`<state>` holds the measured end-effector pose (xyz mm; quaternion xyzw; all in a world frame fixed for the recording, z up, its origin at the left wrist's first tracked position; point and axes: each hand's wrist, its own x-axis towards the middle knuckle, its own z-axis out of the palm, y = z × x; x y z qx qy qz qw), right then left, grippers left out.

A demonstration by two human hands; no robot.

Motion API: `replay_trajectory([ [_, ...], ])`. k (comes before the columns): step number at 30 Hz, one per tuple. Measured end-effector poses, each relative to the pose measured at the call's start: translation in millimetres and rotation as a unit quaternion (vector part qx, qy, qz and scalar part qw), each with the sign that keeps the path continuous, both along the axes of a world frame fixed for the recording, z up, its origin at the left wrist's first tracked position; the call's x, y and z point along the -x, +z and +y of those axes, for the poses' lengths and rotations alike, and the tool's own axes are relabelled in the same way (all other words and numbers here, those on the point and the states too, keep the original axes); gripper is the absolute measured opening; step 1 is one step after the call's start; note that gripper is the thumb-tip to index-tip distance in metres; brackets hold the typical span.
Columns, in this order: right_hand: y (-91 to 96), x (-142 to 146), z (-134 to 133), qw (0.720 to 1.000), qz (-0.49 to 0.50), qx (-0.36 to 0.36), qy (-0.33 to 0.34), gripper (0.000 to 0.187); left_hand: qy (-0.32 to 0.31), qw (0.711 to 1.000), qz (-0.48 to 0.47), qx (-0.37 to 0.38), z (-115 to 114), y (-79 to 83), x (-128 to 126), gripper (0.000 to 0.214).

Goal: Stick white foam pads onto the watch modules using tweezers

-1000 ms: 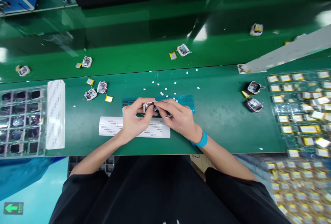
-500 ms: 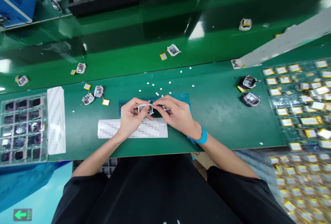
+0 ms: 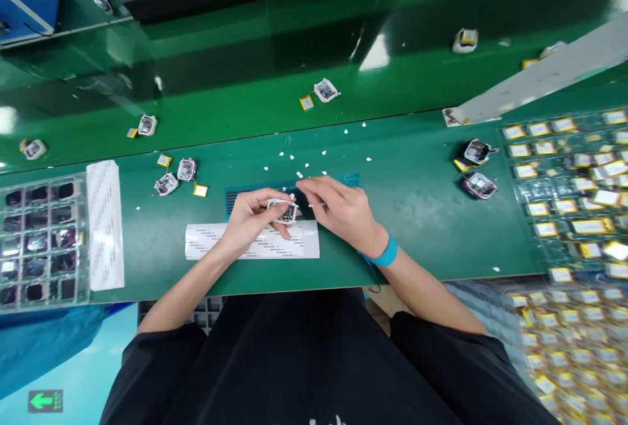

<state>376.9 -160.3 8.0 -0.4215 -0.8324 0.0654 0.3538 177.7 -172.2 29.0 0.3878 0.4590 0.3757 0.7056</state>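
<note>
My left hand [image 3: 250,219] holds a small square device housing [image 3: 283,210] with its open side up, above a white label strip [image 3: 210,242] on the green bench. My right hand [image 3: 341,210], with a blue wristband [image 3: 385,255], has drawn a little away from the housing and pinches thin metal tweezers [image 3: 316,203]; what the tips hold is too small to tell. Small white scraps [image 3: 294,160] lie scattered just beyond the hands, next to a blue sheet [image 3: 235,196].
Left: a tray of dark housings [image 3: 34,242] with a white sheet [image 3: 104,222], plus loose housings with yellow batteries [image 3: 179,173]. Right: two housings [image 3: 478,167] and trays of yellow batteries [image 3: 569,189]. More units sit on the conveyor belt [image 3: 324,91] behind.
My right hand has pulled back to the right, off the housing. My left hand has turned the housing flatter and lowered it toward the label strip.
</note>
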Motion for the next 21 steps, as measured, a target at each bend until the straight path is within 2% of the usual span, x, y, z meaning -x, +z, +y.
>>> replay_trajectory([
  [2,1.0,-1.1,2.4,1.000,0.021,0.005,-0.014,0.023,0.004,1.000,0.000,-0.001,-0.1,-0.5,-0.2,0.019],
  [8,0.5,-3.9,-1.5,0.999,0.009,0.020,0.043,0.018,-0.001,0.999,0.027,-0.028,-0.5,1.2,-1.6,0.021],
  [12,-4.8,-4.0,-3.0,0.999,-0.025,0.013,0.042,0.023,-0.009,0.999,0.042,-0.030,-0.8,2.1,-1.9,0.023],
  [17,-2.1,-3.9,2.2,1.000,-0.009,0.010,-0.010,0.041,0.005,0.999,0.038,-0.027,-0.4,-1.0,-2.4,0.019],
  [21,1.6,-5.6,1.9,0.999,-0.028,0.008,0.038,0.037,0.004,0.999,0.038,-0.031,-0.9,-1.4,-2.9,0.020],
])
